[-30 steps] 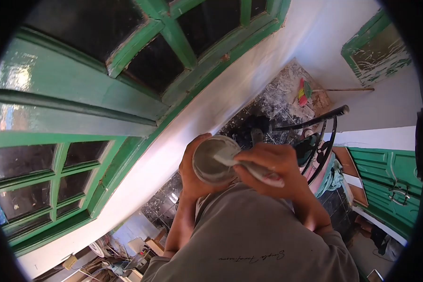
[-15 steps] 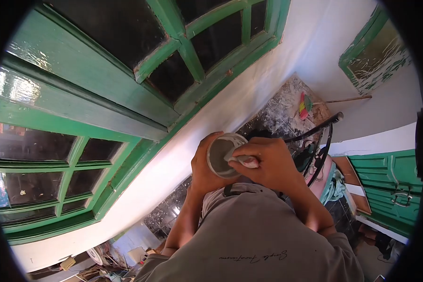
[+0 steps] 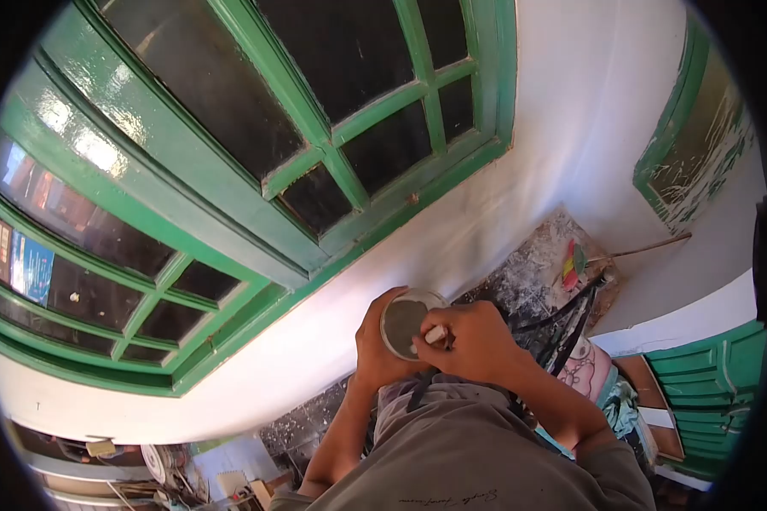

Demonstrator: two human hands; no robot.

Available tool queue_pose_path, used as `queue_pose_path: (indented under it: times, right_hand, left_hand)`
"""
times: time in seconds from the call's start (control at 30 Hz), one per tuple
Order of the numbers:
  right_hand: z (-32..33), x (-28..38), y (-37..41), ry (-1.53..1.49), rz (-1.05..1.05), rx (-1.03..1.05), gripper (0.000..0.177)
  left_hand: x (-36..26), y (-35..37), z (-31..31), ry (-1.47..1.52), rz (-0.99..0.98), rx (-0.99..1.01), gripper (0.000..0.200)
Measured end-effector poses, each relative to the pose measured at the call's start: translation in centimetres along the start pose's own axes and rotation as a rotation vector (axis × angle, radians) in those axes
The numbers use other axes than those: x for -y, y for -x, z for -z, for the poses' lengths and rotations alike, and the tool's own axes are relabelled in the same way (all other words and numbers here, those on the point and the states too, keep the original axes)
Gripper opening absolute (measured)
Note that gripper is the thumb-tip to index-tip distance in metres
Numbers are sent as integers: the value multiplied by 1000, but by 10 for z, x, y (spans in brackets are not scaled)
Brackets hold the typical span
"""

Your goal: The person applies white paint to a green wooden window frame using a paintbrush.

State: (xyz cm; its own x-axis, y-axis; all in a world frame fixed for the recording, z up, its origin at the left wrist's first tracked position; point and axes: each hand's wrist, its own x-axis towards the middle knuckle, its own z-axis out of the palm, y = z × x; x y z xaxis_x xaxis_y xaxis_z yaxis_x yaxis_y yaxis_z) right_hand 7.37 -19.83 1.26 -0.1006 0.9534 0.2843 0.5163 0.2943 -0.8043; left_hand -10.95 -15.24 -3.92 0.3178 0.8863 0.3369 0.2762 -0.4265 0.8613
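Held at waist height in front of my body is a round, pale-rimmed tub (image 3: 385, 330) with smooth grey paste (image 3: 403, 318) inside. My left hand (image 3: 373, 345) wraps its fingers around the tub's left side. Over the right part of the opening, my right hand (image 3: 481, 342) is closed on a small tool with a whitish handle (image 3: 437, 335). Its lower end points into the tub and is mostly hidden by the fingers, so its exact kind cannot be made out.
A green-framed window (image 3: 325, 140) is set in the white wall (image 3: 311, 328) ahead and to the left. Beyond my hands lies a white-splattered dark surface (image 3: 528, 264) with a red, yellow and green object (image 3: 570, 268). A green door (image 3: 707, 375) stands right; clutter (image 3: 166, 468) lies lower left.
The view has tilted up, so the tub and both hands sit lower in it. My right hand has turned the tool a little within the tub, keeping its grip.
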Motion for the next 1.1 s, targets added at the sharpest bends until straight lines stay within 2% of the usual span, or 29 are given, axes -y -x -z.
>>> queue_pose_path:
  times: [0.1,0.2,0.3,0.33,0.37,0.53,0.63,0.83,0.93,1.03,1.1]
  right_hand:
    - [15,6,5,-34,0,-24,18]
    - [27,7,6,-19,17,40,16]
    - [27,0,6,170,100,120,18]
    - [26,-1,4,218,66,191,22]
    - [25,0,3,202,56,172,20]
    - [21,8,2,155,17,157,18]
    - [10,2,2,209,128,117,21]
    - [12,12,-2,-143,81,-54,15]
    - [17,10,-2,-419,-120,7,13]
    - [16,4,1,-463,-116,-70,12]
    - [18,-7,4,-435,-144,-41,14]
  left_hand:
    - [-14,11,-10,-7,-18,-16,100]
    - [-18,9,-13,-40,0,2,101]
    - [-16,22,-19,-60,11,38,100]
    - [-15,20,-18,-69,-14,30,100]
    - [-14,14,-18,-71,-57,26,100]
    - [-13,15,-8,-48,-6,16,99]
    - [-7,16,-3,-50,-28,-21,98]
    - [-10,18,0,-45,32,-81,97]
    - [-13,16,3,-23,74,-92,98]
    - [-10,16,6,-26,81,-97,98]
    - [-9,15,8,-41,79,-97,98]
